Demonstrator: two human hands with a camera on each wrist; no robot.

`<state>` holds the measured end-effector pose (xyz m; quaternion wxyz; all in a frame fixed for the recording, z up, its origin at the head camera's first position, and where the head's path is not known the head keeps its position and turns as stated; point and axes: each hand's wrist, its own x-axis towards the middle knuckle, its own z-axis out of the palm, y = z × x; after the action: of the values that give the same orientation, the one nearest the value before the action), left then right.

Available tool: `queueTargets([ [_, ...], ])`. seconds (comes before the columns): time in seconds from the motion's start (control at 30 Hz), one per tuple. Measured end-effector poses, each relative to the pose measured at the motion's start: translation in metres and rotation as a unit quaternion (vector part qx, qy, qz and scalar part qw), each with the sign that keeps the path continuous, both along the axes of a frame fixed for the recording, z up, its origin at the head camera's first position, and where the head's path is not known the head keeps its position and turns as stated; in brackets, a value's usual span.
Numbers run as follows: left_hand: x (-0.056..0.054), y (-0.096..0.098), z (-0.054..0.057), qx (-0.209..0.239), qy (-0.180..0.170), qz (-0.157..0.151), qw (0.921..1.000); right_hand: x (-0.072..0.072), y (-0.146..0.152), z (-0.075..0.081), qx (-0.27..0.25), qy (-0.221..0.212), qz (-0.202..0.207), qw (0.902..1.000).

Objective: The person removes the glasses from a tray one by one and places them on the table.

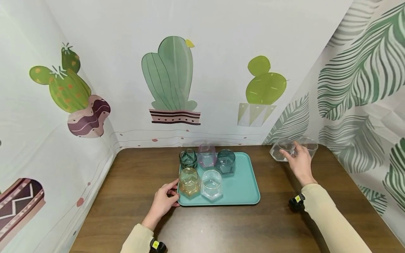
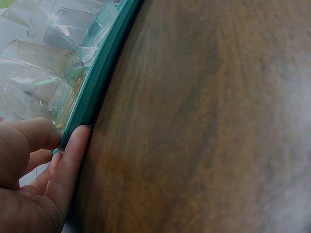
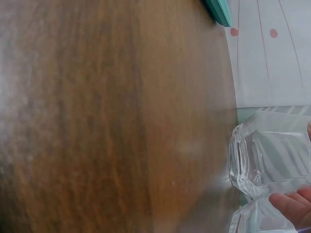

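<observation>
My left hand point(image 1: 164, 200) pinches the left edge of a teal tray point(image 1: 243, 186), close beside an amber glass point(image 1: 190, 182). In the left wrist view the thumb and fingers point(image 2: 73, 150) lie along the tray's rim. At the back right my right hand point(image 1: 300, 163) holds a clear faceted glass point(image 1: 277, 153) between thumb and fingers. A second clear glass point(image 1: 311, 146) stands right beside it, partly hidden by the hand. The right wrist view shows the held glass point(image 3: 277, 155) with fingertips at its side.
On the tray's left part also stand a dark green glass point(image 1: 188, 160), a pinkish-purple glass point(image 1: 207, 156), a blue-grey glass point(image 1: 226, 162) and a clear glass point(image 1: 212, 186). Behind the wooden table point(image 1: 240, 228) hangs a cactus-print cloth point(image 1: 218, 88).
</observation>
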<state>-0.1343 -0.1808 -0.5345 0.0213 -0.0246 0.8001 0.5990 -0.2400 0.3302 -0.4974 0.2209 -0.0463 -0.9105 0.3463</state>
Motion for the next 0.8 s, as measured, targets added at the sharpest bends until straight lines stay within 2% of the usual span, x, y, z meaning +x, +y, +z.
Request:
queueTargets([
  [0.27,0.0,-0.001,-0.001,-0.005,0.002,-0.002,1.0,0.001,0.0,0.002,0.01,-0.003,-0.001,0.9999],
  [0.43,0.0,-0.001,-0.001,-0.008,0.004,-0.003,1.0,0.005,0.0,0.002,0.001,0.009,-0.01,0.9999],
  [0.8,-0.001,-0.002,-0.002,-0.008,0.006,-0.005,0.9999,0.032,-0.017,0.01,0.004,0.088,-0.01,0.9961],
])
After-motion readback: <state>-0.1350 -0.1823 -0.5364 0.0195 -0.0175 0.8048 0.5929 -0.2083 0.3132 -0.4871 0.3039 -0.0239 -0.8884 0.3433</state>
